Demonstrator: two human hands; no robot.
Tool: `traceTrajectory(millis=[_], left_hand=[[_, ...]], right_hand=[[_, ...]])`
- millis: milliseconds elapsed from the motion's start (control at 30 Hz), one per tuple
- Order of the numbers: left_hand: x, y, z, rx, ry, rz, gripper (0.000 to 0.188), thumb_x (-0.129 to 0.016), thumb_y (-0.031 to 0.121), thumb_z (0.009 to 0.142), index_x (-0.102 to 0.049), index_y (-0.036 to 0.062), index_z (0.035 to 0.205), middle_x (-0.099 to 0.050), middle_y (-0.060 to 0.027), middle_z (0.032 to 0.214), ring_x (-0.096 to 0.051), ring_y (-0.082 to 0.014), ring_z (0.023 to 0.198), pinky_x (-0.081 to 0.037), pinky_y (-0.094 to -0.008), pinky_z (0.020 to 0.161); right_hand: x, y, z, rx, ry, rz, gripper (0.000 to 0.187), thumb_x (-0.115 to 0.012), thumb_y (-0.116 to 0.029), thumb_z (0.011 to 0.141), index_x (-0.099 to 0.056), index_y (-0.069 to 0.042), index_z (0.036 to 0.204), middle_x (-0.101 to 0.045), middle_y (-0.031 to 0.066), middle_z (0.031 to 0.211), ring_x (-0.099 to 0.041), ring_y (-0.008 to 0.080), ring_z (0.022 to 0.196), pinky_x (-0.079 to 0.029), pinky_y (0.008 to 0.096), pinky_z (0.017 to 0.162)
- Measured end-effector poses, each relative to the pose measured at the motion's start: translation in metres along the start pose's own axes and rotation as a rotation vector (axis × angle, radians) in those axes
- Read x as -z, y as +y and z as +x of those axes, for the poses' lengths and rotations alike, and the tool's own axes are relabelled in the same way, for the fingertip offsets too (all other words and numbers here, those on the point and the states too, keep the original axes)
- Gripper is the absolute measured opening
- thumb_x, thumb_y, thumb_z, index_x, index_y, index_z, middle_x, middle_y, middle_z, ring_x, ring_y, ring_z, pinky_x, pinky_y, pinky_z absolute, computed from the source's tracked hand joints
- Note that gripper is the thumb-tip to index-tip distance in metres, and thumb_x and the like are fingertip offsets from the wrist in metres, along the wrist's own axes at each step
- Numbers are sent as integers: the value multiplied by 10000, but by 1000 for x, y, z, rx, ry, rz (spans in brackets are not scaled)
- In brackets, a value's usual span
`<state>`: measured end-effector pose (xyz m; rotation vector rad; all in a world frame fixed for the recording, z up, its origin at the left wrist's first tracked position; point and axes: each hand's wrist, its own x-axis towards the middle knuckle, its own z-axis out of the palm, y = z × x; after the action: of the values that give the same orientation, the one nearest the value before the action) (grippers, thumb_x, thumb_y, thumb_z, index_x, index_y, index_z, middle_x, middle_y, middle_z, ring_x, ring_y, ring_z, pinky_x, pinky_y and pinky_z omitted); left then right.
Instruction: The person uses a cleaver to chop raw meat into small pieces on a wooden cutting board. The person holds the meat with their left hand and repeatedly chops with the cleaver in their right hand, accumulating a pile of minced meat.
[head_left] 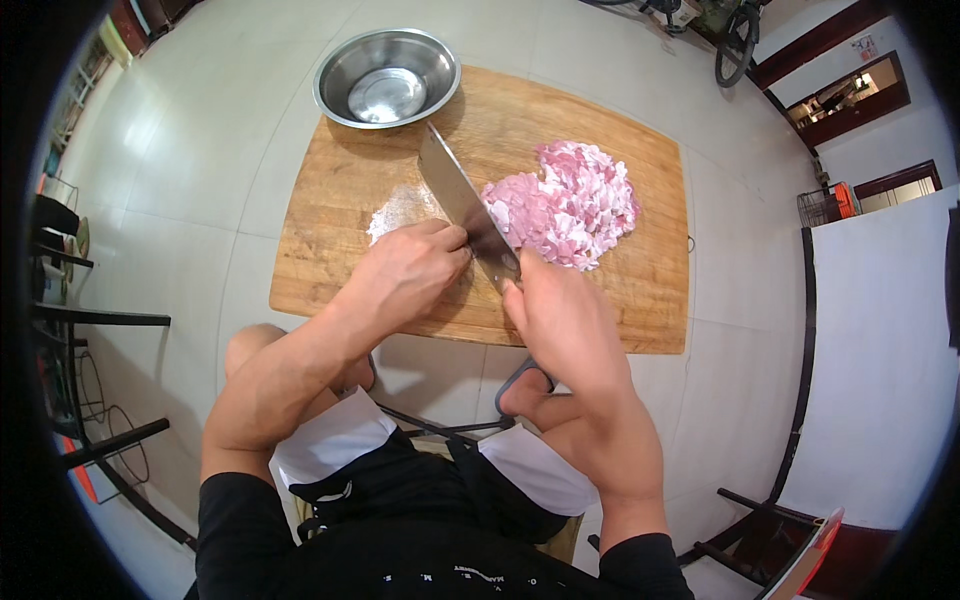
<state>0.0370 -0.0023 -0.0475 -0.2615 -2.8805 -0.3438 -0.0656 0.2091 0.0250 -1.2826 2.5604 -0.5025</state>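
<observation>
My right hand (560,300) is wrapped round the handle of a wide cleaver (462,195), whose blade stands on edge and slants away to the far left. Against the blade's left side my left hand (420,262) has its fingers curled and pressed down; what lies under the fingertips is hidden. Just beyond those fingers is a pale, glistening whitish patch (403,210), perhaps fat or skin. To the right of the blade, sliced pink and white raw meat (570,205) is heaped. All this rests on a wooden cutting board (340,270).
An empty steel bowl (390,85) stands at the board's far left corner. Black metal chair or rack legs (105,317) reach in from the left. A white-topped table (870,370) is on the right. A bicycle wheel (738,45) shows at the back right.
</observation>
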Motion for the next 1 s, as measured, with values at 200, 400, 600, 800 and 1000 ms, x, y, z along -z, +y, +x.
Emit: traceTrajectory(millis=[200,400,600,800,1000], left_hand=[[-9,9,12,-79,144,-106,146,-744,138,932,-759,88,1069,-702,-49,1079,-726,-239,1009,-620,-394,818],[-6,-6,10,-5,235,-183,220,-749,118,954,-780,76,1167,-732,-80,1170,-735,-315,1071,-619,-448,879],[33,-18,-7,319,93,-194,222,-830,184,937,-758,83,1121,-704,-108,1135,-726,-354,1049,-609,-472,876],[53,-8,-19,429,5,-19,267,-831,160,895,-720,53,1112,-694,-152,1106,-739,-361,1032,-619,-489,846],[41,-17,-19,439,-5,-246,237,-814,131,893,-707,58,1092,-729,-163,1059,-745,-400,951,-604,-508,826]], right_hand=[[12,59,33,-381,-249,687,224,-675,-196,1089,-634,12,1015,-669,78,744,-645,176,524,-542,383,532],[34,94,21,-438,-293,840,195,-699,-200,1089,-651,-17,1043,-637,13,740,-579,105,509,-468,305,494],[54,88,-5,-427,-182,725,215,-710,-219,1083,-684,-6,1096,-617,2,717,-588,91,529,-461,298,505],[54,56,-21,-376,-183,594,231,-731,-220,1058,-710,0,1120,-637,21,716,-623,124,553,-485,345,521],[48,42,-18,-286,-360,521,257,-739,-273,1047,-690,-21,1043,-670,84,719,-648,180,562,-504,383,539]])
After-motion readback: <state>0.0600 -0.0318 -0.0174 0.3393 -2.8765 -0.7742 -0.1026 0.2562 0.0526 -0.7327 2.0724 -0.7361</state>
